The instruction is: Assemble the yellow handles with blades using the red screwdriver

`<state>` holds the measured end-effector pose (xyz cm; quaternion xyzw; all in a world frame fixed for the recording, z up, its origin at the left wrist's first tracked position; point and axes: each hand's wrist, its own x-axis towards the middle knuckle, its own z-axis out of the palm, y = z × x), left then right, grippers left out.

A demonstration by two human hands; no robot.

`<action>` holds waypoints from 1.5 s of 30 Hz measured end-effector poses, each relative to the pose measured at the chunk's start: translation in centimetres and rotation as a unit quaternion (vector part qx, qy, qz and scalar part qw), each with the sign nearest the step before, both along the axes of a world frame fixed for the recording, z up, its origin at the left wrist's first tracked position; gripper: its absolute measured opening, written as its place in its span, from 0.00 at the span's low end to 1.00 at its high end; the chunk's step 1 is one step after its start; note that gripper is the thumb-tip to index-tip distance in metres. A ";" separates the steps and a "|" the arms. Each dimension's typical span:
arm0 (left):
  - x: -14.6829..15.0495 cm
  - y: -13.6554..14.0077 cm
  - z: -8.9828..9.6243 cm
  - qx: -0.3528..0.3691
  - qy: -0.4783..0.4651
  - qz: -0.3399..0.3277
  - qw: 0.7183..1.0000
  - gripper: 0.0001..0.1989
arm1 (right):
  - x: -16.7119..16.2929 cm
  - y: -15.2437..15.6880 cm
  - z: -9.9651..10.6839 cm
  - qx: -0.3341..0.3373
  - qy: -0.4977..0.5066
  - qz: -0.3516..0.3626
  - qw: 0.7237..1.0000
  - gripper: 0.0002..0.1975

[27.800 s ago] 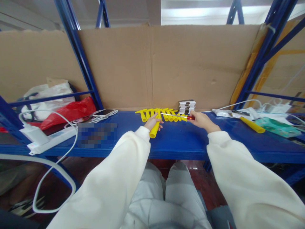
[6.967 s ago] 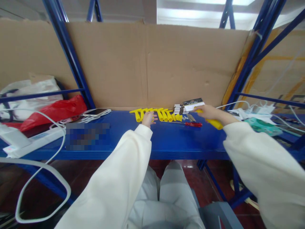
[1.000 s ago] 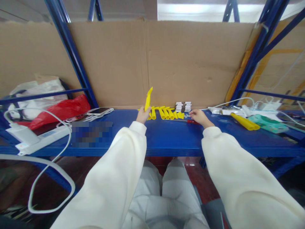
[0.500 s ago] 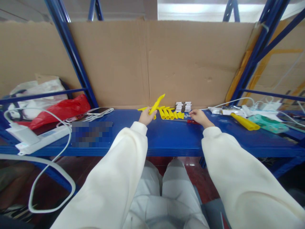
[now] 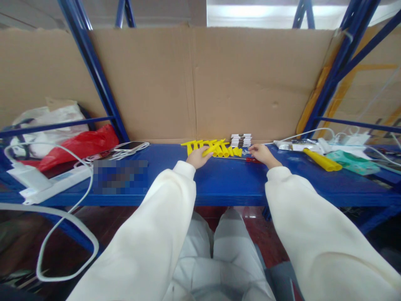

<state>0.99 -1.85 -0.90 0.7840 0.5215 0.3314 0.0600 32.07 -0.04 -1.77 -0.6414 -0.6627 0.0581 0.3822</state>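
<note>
My left hand [image 5: 197, 157] is closed around a yellow tapered plastic piece [image 5: 214, 147], held tilted with its narrow end up to the right. Behind and beside it lies a row of similar yellow pieces [image 5: 225, 151] on the blue bench, with several shorter yellow parts [image 5: 235, 151] at its right end. My right hand [image 5: 261, 154] has its fingertips pinched together at a pile of small shiny metal parts [image 5: 246, 152]; whether they grip one is too small to tell. Just below those fingers lies a red-handled screwdriver [image 5: 249, 159], its shaft pointing left.
White-and-dark stacked packs [image 5: 241, 140] stand against the cardboard wall [image 5: 238, 83]. A larger yellow piece [image 5: 322, 160] and a green packet [image 5: 352, 162] lie at right. At left are a power strip [image 5: 59, 182], a phone [image 5: 131, 146] and a red bag [image 5: 84, 144].
My left hand has turned and lowered the yellow piece from steeply raised to a flatter tilt, shifting slightly right. More of the yellow row shows behind it. My right hand has hardly moved.
</note>
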 end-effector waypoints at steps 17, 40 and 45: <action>0.3 -1.2 0.5 -0.020 0.059 0.022 0.998 0.20 | -0.6 -0.6 0.2 -0.052 -0.077 0.090 0.992 0.06; 0.2 0.1 -0.4 -0.005 0.053 -0.025 0.998 0.14 | 1.8 -0.5 0.3 -0.150 -0.169 -0.190 0.956 0.12; 0.2 0.1 -0.5 -0.016 0.065 -0.026 0.997 0.11 | 1.8 -0.3 0.1 -0.143 -0.163 -0.189 0.958 0.13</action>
